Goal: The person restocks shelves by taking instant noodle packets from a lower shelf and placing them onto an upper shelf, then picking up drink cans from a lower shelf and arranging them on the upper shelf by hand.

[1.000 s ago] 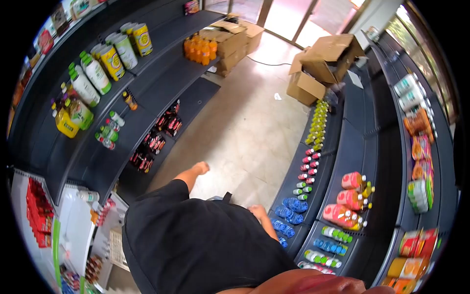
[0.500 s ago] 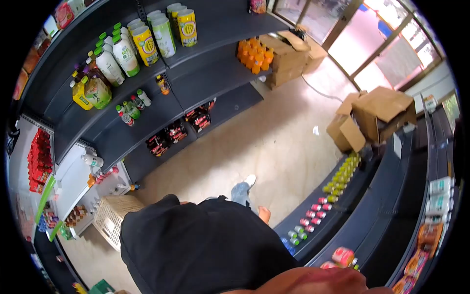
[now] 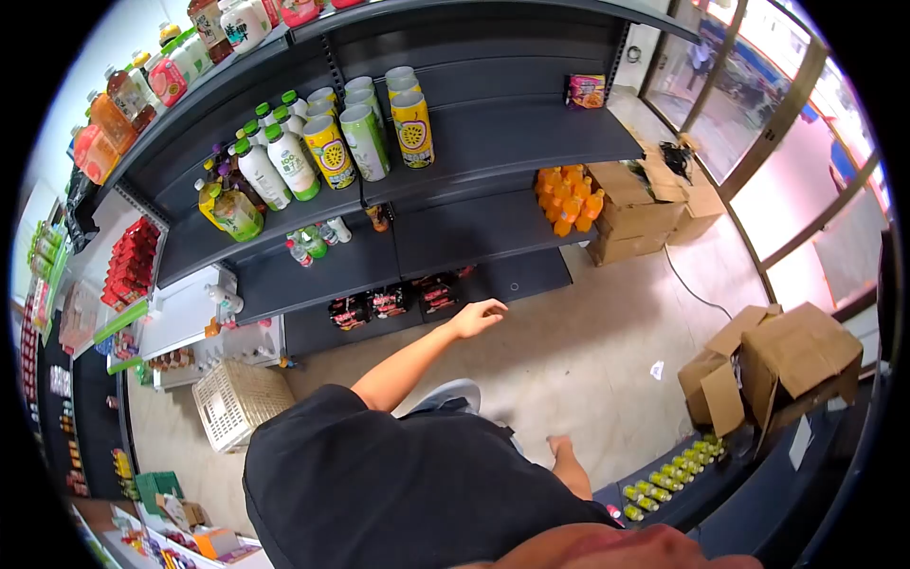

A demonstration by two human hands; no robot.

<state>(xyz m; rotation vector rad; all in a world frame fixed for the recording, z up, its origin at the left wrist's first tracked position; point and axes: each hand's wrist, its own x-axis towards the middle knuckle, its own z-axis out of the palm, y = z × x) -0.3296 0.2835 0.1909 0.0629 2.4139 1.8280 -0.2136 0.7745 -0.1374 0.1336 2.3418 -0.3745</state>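
My left hand (image 3: 479, 320) reaches out over the floor, its fingers loosely stretched and nothing in them. Beyond it is the low shelf with dark red-and-black packs (image 3: 389, 302); a gap of floor lies between. My right hand (image 3: 560, 444) hangs by my right side, small in view, with its fingers loosely extended and no object visible in it. Nearest to it are the yellow-green bottles (image 3: 673, 474) on the bottom shelf at right. Neither hand touches any goods.
Ahead, a dark shelf unit (image 3: 512, 133) holds tall cans (image 3: 365, 142), white bottles (image 3: 289, 161) and orange bottles (image 3: 569, 199). Cardboard boxes (image 3: 635, 209) stand at its end, and an opened carton (image 3: 801, 351) is at right. A cream basket (image 3: 242, 403) sits left on the floor. Glass doors (image 3: 758, 123) are at far right.
My view has swung toward the right-hand end, so the shelves show lower and further right. My left arm has come out from beside my body into view. My right hand stays low.
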